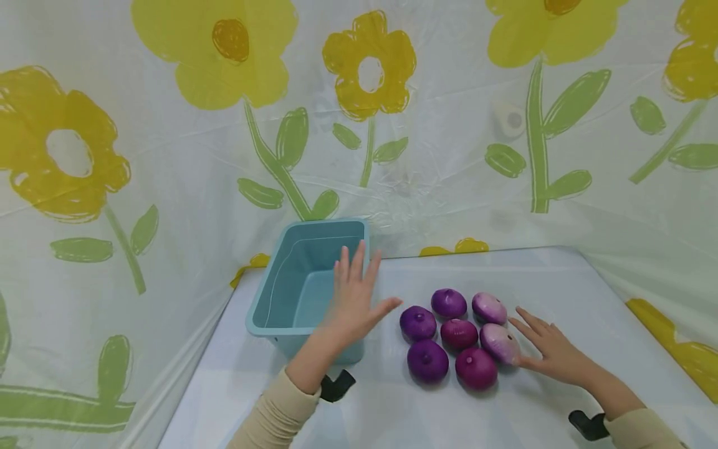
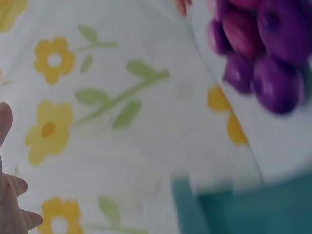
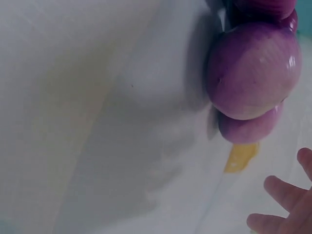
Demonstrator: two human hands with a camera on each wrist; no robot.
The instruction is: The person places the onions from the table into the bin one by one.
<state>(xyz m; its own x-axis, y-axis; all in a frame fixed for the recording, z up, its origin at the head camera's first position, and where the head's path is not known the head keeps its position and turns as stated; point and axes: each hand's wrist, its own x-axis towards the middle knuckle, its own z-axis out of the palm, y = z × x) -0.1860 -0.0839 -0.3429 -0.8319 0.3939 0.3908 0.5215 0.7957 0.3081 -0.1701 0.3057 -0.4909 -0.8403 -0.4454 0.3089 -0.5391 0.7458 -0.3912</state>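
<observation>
Several red onions sit grouped on the white table, dark purple ones on the left, such as the nearest-left onion (image 1: 427,362), and two paler pink ones on the right. My right hand (image 1: 552,354), fingers spread, is just right of the paler onion (image 1: 498,343), its thumb right at that onion's side. In the right wrist view this pale onion (image 3: 254,70) looms close, with spread fingertips (image 3: 285,192) below. My left hand (image 1: 356,305) holds nothing and hovers with straight, spread fingers over the right side of a blue-green plastic bin (image 1: 259,324).
The bin stands at the table's left, close to the back, with nothing visible inside. A white sheet (image 1: 426,187) with yellow flowers hangs behind and around the table (image 1: 387,411). Black straps (image 1: 338,385) show at both wrists.
</observation>
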